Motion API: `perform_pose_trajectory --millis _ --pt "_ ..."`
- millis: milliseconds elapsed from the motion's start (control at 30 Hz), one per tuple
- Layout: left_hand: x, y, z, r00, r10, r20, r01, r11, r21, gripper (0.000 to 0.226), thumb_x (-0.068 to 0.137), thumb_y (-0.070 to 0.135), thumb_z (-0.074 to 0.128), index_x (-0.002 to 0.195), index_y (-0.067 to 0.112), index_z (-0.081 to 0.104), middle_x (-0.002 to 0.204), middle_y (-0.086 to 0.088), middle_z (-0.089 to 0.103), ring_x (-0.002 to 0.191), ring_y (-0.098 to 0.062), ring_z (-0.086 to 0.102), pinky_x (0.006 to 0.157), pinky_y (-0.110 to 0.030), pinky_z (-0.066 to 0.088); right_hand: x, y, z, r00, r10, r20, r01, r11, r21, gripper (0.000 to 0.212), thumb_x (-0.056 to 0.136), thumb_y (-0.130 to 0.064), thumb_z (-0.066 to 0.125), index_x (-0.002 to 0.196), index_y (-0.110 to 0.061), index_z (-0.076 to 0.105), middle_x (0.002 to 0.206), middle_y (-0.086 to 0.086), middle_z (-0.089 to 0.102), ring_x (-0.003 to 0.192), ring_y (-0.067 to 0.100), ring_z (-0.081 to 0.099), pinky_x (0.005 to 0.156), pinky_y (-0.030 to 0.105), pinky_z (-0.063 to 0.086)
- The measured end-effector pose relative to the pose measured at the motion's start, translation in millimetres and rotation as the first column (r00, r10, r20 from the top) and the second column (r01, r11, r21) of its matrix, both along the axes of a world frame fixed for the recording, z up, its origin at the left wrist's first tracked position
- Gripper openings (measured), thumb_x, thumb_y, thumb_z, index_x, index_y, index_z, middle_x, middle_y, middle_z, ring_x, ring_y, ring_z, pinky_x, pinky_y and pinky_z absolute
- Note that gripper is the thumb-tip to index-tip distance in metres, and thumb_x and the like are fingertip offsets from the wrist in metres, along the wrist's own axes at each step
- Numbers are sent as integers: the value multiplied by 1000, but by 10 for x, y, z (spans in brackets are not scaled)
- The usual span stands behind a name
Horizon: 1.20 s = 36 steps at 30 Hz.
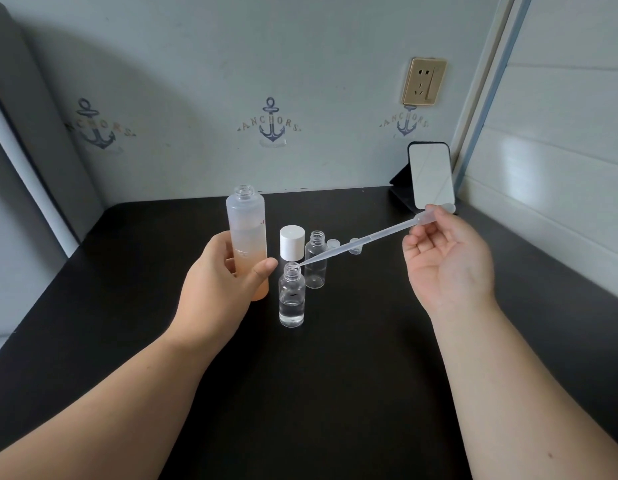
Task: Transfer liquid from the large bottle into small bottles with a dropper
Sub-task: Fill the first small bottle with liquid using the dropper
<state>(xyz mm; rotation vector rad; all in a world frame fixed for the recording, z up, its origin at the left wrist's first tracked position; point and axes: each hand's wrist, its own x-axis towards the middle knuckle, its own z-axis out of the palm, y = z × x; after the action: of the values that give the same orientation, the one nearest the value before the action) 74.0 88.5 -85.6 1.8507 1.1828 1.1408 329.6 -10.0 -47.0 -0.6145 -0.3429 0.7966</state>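
Near the middle of the black table [335, 375], a little toward its far edge, the large bottle [246, 230] stands upright with its neck uncapped, frosted above and holding a peach-tinted liquid below. The left hand [217, 282] wraps round its lower half from the left, thumb across the front and fingers curled behind, the forearm reaching in from the near left corner.

Just to the right of that bottle stands a small clear bottle [292, 296], open at the top and partly filled with clear liquid. The dropper [363, 242] slants down to it from the upper right, its tip at the rim of the bottle's mouth (whether it is touching the glass I cannot tell). The right hand [446, 258] pinches the dropper's bulb end between thumb and fingertips, palm turned up and toward the camera, the wrist bent back and the forearm coming in from the near right corner.

Behind the filled bottle sit a white cap [292, 242] and a second small bottle [316, 259], empty and uncapped. Two small clear caps [344, 244] lie just to its right. By the far right corner a small mirror [432, 176] leans on its stand.
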Motion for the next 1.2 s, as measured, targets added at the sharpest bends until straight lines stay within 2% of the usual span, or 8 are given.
perform_pose_trajectory --millis 100,233,333,533,667,833,967,1200 --pt "-33 -41 16 995 -50 89 50 999 -1 49 85 52 72 126 47 45 109 35 58 100 17 58 75 -13 44 1 -2 -1 1000 4 17 -4 1000 0 23 89 -9 66 69 -11 77 71 1 67 61 13 60 63 22 52" --pt "-86 -130 70 981 43 189 -72 986 151 39 84 29 67 118 41 52 109 18 60 97 -5 60 78 -25 49 -6 -3 6 1000 4 30 -4 1000 2 21 89 -10 66 70 -11 76 72 2 66 61 13 60 63 22 51" --pt "-137 -212 121 971 95 220 -156 947 279 30 82 27 63 110 34 55 99 12 58 88 -8 56 72 -22 46 -1 -4 0 999 11 35 -11 1000 6 19 89 -11 67 72 -11 75 73 2 67 63 12 60 65 21 51" --pt "-113 -293 122 994 -89 -60 103 949 299 5 91 35 64 89 33 68 80 14 66 75 -11 64 63 -27 54 11 0 -1 999 15 33 -17 999 35 13 85 -12 70 74 -11 78 74 2 68 63 12 60 65 22 52" --pt "-55 -296 122 971 -175 -163 210 952 223 39 79 67 60 92 32 72 78 21 68 67 -7 64 60 -13 46 9 -2 1 998 22 52 -24 999 34 17 86 -13 69 72 -12 78 73 2 67 63 12 60 64 22 51" --pt "-20 -260 84 904 -258 -341 319 938 135 54 69 77 61 102 35 66 81 21 66 73 -6 63 61 -17 49 17 -10 12 998 12 60 -14 999 33 17 88 -12 69 73 -12 76 73 2 67 63 12 60 65 22 52" --pt "-1 -240 68 876 -278 -393 349 930 119 30 78 58 73 100 40 63 89 34 61 77 -4 61 60 -15 46 15 -14 17 998 1 61 -3 999 41 18 89 -11 68 73 -12 76 73 1 66 63 12 59 66 21 51" --pt "-20 -247 59 894 -298 -334 373 908 190 28 82 34 77 106 41 64 85 16 64 73 -11 62 63 -19 48 29 3 21 995 -39 93 31 996 81 11 87 -9 67 82 -10 77 76 3 63 66 13 57 67 22 49"
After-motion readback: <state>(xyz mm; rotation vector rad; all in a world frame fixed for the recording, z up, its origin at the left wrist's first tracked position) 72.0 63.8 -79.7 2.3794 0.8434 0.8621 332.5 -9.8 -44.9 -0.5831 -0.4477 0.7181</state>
